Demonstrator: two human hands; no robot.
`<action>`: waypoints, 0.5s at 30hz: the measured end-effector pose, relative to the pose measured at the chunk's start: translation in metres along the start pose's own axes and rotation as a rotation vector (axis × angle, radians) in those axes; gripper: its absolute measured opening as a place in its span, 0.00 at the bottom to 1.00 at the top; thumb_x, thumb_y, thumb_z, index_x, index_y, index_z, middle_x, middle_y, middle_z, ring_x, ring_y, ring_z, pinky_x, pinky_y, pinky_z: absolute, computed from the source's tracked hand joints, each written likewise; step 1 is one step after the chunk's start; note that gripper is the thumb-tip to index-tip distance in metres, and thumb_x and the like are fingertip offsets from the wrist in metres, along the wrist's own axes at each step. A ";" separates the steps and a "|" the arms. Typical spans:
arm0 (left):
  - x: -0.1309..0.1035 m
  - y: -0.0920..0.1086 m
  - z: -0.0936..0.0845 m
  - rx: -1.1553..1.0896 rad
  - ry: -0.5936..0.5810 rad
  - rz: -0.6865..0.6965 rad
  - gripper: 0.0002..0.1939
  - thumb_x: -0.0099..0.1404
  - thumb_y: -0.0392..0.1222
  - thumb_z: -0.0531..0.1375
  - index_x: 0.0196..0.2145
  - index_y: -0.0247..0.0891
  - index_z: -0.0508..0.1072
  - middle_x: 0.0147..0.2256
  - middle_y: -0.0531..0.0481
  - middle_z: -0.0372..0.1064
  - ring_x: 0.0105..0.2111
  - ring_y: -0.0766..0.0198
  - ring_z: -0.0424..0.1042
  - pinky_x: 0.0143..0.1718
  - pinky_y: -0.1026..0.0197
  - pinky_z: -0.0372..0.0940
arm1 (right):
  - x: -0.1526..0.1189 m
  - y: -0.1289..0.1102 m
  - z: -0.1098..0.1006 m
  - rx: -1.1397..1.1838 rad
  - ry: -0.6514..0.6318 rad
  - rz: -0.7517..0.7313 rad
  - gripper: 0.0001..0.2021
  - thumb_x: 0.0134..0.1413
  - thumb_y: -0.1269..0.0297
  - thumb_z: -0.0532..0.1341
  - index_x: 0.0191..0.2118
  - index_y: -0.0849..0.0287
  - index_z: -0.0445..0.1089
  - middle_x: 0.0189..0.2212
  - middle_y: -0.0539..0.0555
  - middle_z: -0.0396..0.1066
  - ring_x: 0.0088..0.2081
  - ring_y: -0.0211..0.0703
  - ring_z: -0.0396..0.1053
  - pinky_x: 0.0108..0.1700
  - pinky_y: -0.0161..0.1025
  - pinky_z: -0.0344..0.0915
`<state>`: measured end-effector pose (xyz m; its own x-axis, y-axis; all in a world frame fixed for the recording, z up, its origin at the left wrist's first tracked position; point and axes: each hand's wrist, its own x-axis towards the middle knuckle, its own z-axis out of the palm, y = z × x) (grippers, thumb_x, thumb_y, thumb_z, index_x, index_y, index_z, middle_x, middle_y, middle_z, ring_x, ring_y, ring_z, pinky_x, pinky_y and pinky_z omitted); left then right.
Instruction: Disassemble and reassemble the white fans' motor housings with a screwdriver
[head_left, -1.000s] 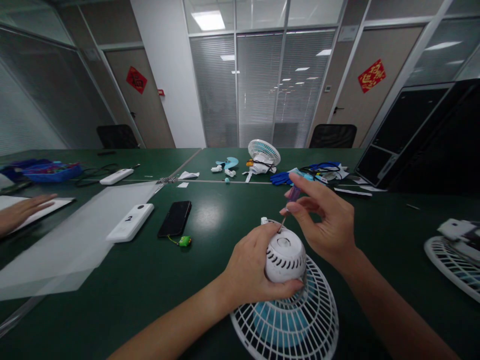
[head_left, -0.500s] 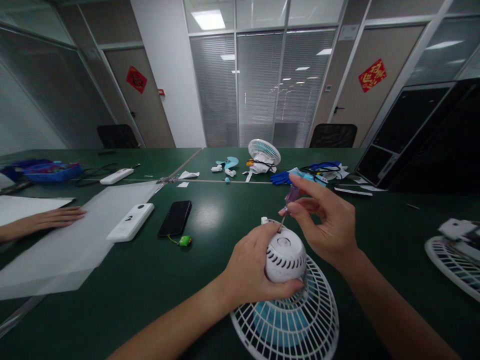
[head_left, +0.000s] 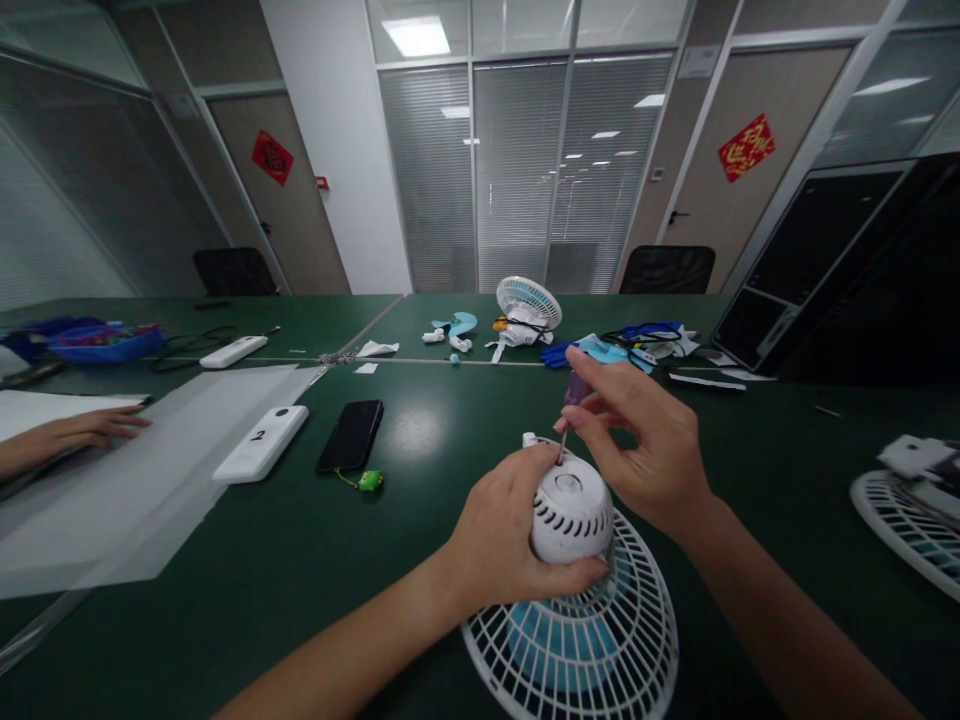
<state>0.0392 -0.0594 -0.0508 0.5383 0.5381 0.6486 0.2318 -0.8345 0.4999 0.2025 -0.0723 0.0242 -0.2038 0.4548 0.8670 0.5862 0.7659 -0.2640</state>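
Note:
A white fan lies with its grille (head_left: pixel 645 620) down on the green table, blue blades showing through the bars. My left hand (head_left: pixel 510 535) is wrapped round the white motor housing (head_left: pixel 574 515) from the left. In my right hand (head_left: pixel 645 435), a screwdriver with a purple handle (head_left: pixel 575 388) is pinched between thumb and fingers. Its metal shaft points down, and the tip meets the upper left edge of the housing, where the exact contact is too small to tell.
A black phone (head_left: pixel 350 437) and a white power bank (head_left: pixel 261 445) lie to the left. Another person's hand (head_left: pixel 82 430) rests at far left near translucent sheeting (head_left: pixel 172 480). Farther back stands a second fan (head_left: pixel 525 312); another fan part (head_left: pixel 915 510) is at right.
My right hand has shifted slightly left with the screwdriver, which is now more upright. The other person's hand has moved left. My left hand and the fan have stayed in place.

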 end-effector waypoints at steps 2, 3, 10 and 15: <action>0.000 0.000 0.000 0.002 0.002 0.006 0.44 0.49 0.56 0.70 0.57 0.35 0.59 0.53 0.35 0.68 0.52 0.44 0.70 0.54 0.41 0.67 | -0.001 0.001 0.001 -0.011 0.019 0.013 0.30 0.61 0.73 0.60 0.65 0.39 0.58 0.40 0.50 0.70 0.31 0.35 0.72 0.29 0.31 0.76; 0.000 0.000 0.000 0.003 0.003 0.005 0.44 0.49 0.56 0.70 0.57 0.35 0.59 0.52 0.35 0.68 0.52 0.44 0.70 0.53 0.40 0.67 | -0.002 0.002 0.002 -0.012 0.038 0.025 0.31 0.60 0.72 0.61 0.65 0.39 0.57 0.41 0.50 0.71 0.31 0.35 0.72 0.29 0.31 0.76; 0.000 0.001 -0.001 0.004 0.011 0.015 0.43 0.49 0.55 0.70 0.57 0.37 0.59 0.52 0.36 0.69 0.51 0.45 0.71 0.53 0.42 0.67 | -0.002 0.004 0.001 -0.007 0.069 0.038 0.27 0.57 0.68 0.65 0.61 0.43 0.64 0.43 0.51 0.70 0.30 0.35 0.69 0.25 0.30 0.73; 0.000 0.000 -0.001 0.011 0.009 0.021 0.43 0.49 0.57 0.69 0.57 0.36 0.59 0.52 0.36 0.69 0.51 0.46 0.71 0.53 0.42 0.67 | -0.002 0.001 -0.001 0.034 0.024 0.058 0.27 0.63 0.73 0.57 0.64 0.43 0.59 0.45 0.50 0.73 0.31 0.34 0.72 0.31 0.32 0.75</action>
<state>0.0390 -0.0595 -0.0502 0.5363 0.5212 0.6639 0.2293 -0.8470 0.4797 0.2043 -0.0724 0.0222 -0.1511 0.4882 0.8595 0.5697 0.7536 -0.3280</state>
